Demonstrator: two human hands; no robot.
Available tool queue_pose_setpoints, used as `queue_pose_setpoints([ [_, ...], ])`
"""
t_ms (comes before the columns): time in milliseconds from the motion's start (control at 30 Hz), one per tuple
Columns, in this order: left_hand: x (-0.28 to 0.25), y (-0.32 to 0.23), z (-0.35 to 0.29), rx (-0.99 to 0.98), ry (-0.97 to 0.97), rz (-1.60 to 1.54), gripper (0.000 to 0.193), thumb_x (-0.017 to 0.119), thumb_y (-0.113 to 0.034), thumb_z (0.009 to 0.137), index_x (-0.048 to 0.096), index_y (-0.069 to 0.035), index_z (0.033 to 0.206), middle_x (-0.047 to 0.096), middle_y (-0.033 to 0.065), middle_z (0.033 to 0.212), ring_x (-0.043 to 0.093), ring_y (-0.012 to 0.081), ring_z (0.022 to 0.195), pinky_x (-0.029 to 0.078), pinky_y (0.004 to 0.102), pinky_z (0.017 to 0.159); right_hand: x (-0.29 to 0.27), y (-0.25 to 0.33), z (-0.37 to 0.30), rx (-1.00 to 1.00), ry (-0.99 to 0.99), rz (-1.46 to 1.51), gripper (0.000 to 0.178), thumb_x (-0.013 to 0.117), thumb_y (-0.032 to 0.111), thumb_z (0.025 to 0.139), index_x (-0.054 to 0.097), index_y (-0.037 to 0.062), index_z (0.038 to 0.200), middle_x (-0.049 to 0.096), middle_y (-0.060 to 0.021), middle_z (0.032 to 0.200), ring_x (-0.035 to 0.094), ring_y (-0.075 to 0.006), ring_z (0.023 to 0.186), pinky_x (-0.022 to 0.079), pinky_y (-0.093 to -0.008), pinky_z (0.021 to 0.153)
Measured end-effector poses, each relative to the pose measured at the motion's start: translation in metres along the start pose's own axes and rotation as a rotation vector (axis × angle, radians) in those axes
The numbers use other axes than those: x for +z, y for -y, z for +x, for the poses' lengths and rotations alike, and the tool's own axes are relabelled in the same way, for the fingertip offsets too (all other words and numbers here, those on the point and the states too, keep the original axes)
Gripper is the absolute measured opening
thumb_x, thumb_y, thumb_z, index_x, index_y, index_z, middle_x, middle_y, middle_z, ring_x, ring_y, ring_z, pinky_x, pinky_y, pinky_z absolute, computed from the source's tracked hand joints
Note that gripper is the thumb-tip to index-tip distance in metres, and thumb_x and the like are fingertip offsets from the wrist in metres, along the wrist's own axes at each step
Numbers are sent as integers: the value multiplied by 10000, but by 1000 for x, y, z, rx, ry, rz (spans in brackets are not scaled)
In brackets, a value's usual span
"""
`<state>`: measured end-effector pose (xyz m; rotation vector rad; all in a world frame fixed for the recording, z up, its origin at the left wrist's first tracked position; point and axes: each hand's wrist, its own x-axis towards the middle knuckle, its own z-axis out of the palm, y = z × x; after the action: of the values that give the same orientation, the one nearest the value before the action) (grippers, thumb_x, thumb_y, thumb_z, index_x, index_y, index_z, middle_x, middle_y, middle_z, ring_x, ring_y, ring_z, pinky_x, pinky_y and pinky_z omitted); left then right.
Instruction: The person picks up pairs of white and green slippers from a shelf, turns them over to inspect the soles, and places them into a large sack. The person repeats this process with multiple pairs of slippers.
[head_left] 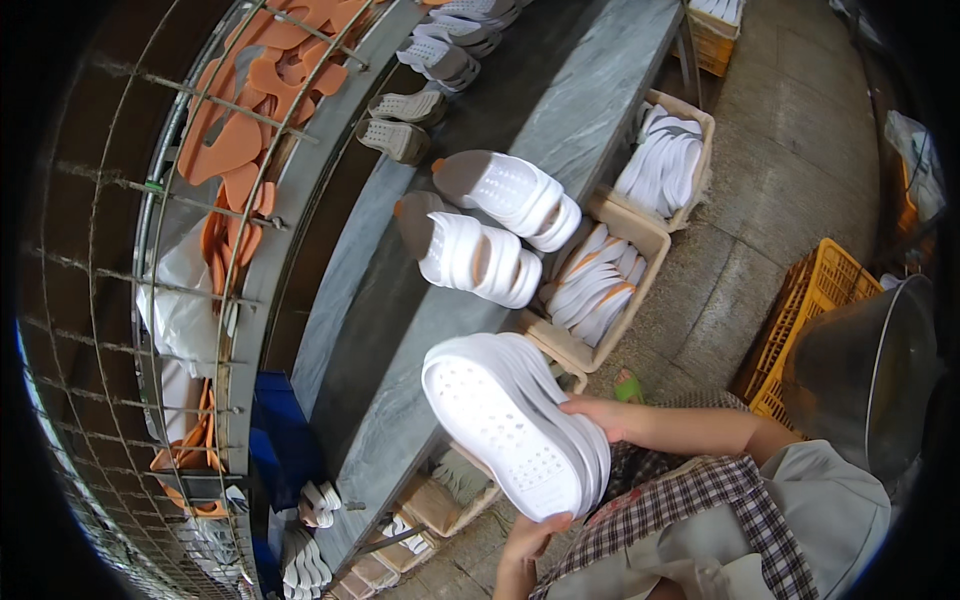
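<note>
Several white perforated shoe soles (505,430), nested in a stack, are held between my two hands in front of the grey bench. My right hand (600,415) is closed on the stack's right side, with the fingers partly hidden behind the soles. At the lower end, my left hand (535,538) grips the edge, thumb against the bottom sole. Beyond the held stack, two rows of nested white soles (480,255) rest on the bench, their far ends shaded grey with small orange tips.
A grey stone-topped bench (385,385) runs diagonally, with beige bins (655,250) of white soles along its right side. Behind a wire rack (150,280) lie orange cut pieces (225,145). Yellow crates (830,280) and a metal drum (850,370) stand at right. A blue box (280,430) sits left.
</note>
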<state>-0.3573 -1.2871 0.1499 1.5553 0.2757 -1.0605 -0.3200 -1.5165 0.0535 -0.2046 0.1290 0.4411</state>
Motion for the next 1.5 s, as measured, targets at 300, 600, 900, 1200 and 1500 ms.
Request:
queue_pose_setpoints([
  [300, 77, -85, 82, 275, 92, 250, 610, 612, -155, 884, 289, 1, 1378, 491, 155, 1277, 498, 270, 1171, 452, 358, 942, 0, 25, -107, -133, -261, 91, 503, 451, 292, 930, 422, -9, 1332, 536, -165, 1287, 556, -277, 1138, 423, -417, 1003],
  [600, 149, -92, 140, -167, 580, -16, 544, 587, -204, 915, 334, 4, 1350, 504, 178, 1264, 563, 277, 1100, 505, 391, 900, -1, 41, -191, -272, -428, 280, 577, 420, 450, 900, 395, 122, 1375, 371, -129, 1426, 364, -342, 1292, 278, -622, 1000],
  [900, 164, -71, 169, -350, 635, 1, 474, 570, -224, 926, 389, -8, 1307, 536, 169, 1225, 576, 270, 1082, 502, 394, 895, -14, 33, -218, -297, -495, 323, 594, 432, 489, 886, 419, 125, 1356, 368, -133, 1429, 333, -367, 1292, 243, -613, 1001],
  [1200, 171, -80, 168, -391, 702, -29, 488, 540, -231, 941, 365, -8, 1339, 536, 169, 1240, 572, 266, 1098, 493, 378, 911, -5, 39, -220, -331, -481, 286, 577, 421, 484, 888, 438, 129, 1343, 385, -130, 1417, 357, -354, 1276, 264, -611, 994],
  [1500, 188, -106, 125, 67, 800, 33, 672, 576, 15, 855, 218, -47, 1420, 397, 154, 1365, 434, 291, 1250, 422, 418, 1011, 40, 53, -223, -746, -435, -143, 681, 551, 232, 861, 228, 19, 1421, 405, -173, 1365, 441, -281, 1240, 362, -399, 1042],
])
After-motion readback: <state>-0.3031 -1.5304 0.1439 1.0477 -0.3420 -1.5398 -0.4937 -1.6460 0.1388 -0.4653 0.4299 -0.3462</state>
